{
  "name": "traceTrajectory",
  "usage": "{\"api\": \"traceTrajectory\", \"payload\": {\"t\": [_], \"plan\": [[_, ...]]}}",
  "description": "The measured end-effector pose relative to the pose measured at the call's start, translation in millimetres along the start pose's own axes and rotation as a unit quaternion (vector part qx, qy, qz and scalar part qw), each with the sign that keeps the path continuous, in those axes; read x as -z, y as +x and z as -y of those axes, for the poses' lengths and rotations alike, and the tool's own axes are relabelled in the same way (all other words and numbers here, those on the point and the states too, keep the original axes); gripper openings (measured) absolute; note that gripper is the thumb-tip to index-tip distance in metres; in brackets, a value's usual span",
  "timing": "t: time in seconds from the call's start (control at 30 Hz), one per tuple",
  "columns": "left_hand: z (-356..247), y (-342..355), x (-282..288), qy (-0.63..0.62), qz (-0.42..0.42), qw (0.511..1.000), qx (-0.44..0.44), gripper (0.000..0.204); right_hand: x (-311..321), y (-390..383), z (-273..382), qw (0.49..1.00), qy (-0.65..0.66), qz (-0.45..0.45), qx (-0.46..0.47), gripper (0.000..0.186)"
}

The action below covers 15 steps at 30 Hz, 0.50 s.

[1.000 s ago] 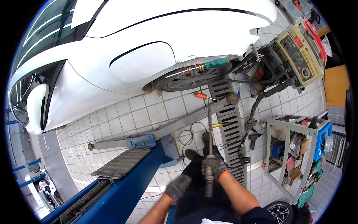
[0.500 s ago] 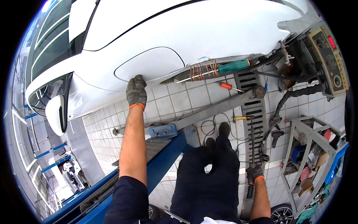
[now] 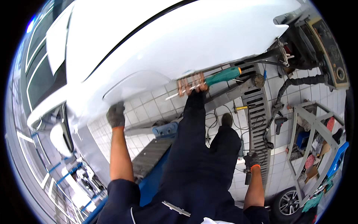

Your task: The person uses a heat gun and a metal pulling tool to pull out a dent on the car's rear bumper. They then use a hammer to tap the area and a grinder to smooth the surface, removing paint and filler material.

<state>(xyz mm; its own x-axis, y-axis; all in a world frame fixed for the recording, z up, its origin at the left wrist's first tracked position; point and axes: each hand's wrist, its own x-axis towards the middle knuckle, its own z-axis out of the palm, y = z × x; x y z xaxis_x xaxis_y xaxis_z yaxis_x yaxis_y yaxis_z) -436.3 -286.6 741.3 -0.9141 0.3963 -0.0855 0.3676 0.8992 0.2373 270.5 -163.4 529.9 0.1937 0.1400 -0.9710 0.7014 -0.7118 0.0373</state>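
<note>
**Two Risks at Once: A Slip and a Snag**

The gloved left hand (image 3: 116,115) is up against the lower edge of a white car (image 3: 223,33), fingers folded in; whether they hook the edge or merely rest there cannot be told. The gloved right hand (image 3: 252,159), low and well apart, is closed around a dark-handled tool (image 3: 247,178) beside a slotted floor grate (image 3: 257,123). Between the hands, the left leg (image 3: 194,108) reaches toward a green-handled screwdriver (image 3: 223,77) set through copper-coloured wire loops (image 3: 182,86) at the car's edge. A shoe catching the shaft could bend those loops or jolt the screwdriver loose. With loose cable (image 3: 215,118) near the other shoe (image 3: 227,119), a misstep could cost balance; smooth paint would offer the glove little hold.
</note>
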Motion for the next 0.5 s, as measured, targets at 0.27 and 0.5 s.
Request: {"api": "traceTrajectory", "payload": {"t": [0.27, 0.5], "plan": [[8, -34, -127, -0.005, 0.048, 0.961, -0.271, 0.044, -77, 224, -71, 0.957, 0.111, -0.167, 0.21, 0.014], [-75, -14, -232, -0.045, 0.083, 0.828, -0.553, 0.017, -83, 464, 64, 0.907, 0.158, -0.268, 0.284, 0.029]]}}
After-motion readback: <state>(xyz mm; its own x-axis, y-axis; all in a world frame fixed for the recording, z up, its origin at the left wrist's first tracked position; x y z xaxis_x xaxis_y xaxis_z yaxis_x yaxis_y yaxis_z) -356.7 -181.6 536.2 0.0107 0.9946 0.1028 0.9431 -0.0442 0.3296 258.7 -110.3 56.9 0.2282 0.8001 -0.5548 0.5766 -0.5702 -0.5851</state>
